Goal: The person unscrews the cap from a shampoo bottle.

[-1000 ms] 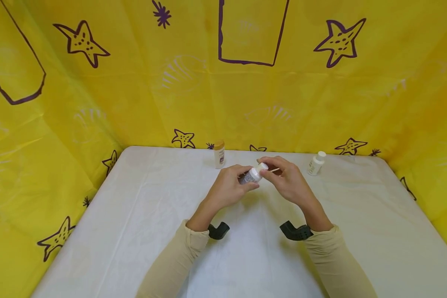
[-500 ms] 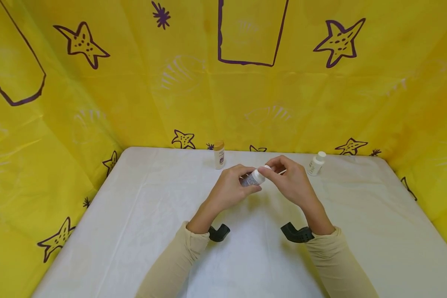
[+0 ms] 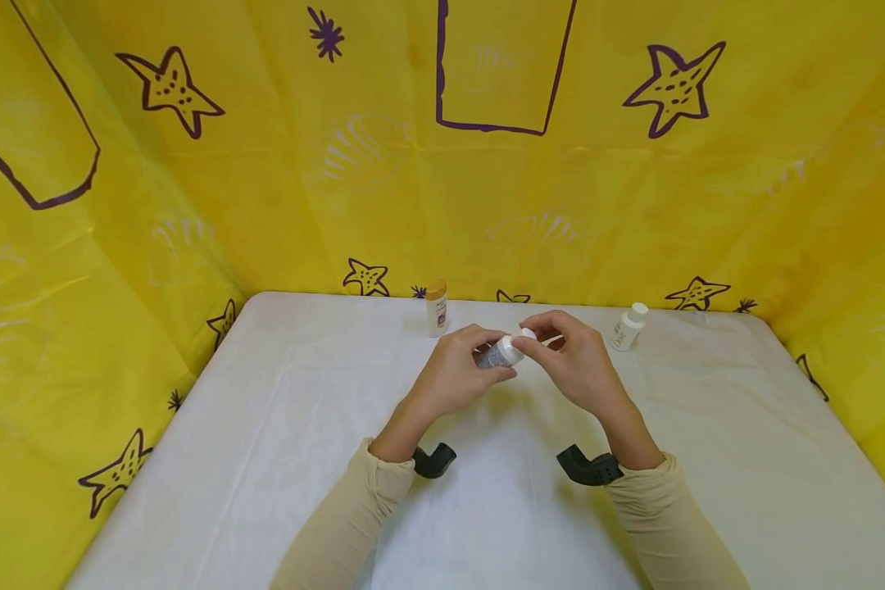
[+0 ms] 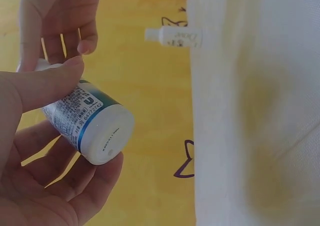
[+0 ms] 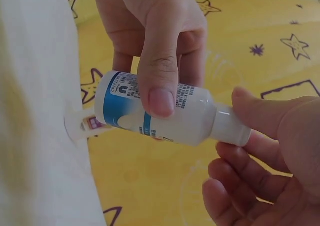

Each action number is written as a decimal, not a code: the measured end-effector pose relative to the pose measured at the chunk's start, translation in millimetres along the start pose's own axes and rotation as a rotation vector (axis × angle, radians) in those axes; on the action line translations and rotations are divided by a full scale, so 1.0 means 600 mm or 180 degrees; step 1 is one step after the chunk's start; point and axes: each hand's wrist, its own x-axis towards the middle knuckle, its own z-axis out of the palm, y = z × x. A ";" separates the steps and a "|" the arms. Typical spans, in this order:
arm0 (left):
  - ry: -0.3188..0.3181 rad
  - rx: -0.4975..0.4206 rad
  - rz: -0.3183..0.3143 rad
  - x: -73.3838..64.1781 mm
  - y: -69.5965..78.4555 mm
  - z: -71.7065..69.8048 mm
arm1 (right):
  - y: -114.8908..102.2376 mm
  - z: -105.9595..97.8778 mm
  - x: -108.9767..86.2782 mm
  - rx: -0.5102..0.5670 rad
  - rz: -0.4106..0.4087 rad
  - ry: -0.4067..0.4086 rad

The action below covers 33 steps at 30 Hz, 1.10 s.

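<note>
Right hand [image 3: 573, 355] has shifted slightly rightward, pinching the cap [image 5: 231, 126], likely turning it; left hand [image 3: 451, 370] grips the bottle [image 5: 189, 120] over the tabletop [image 3: 280, 459], toward the far edge.

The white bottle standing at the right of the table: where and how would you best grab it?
Probably round the body of the white bottle, below its cap, coming from the person's near side. It stands upright, its body is wider than the cap, and the yellow cloth rises behind it. The right hand is the nearer one.
</note>
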 end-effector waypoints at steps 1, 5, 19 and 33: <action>0.0001 -0.0005 -0.0010 0.000 -0.001 0.000 | 0.000 0.000 -0.001 0.0000 -0.0049 -0.0008; 0.0002 -0.0025 -0.0052 0.001 -0.003 -0.001 | 0.001 0.000 -0.001 0.0034 -0.0277 -0.0054; 0.0000 -0.0138 -0.0035 0.002 -0.003 0.002 | 0.002 -0.001 0.002 0.0118 0.0102 -0.0202; -0.0004 -0.0118 -0.0038 0.000 0.002 0.002 | 0.001 -0.004 -0.001 0.0021 -0.0006 -0.0126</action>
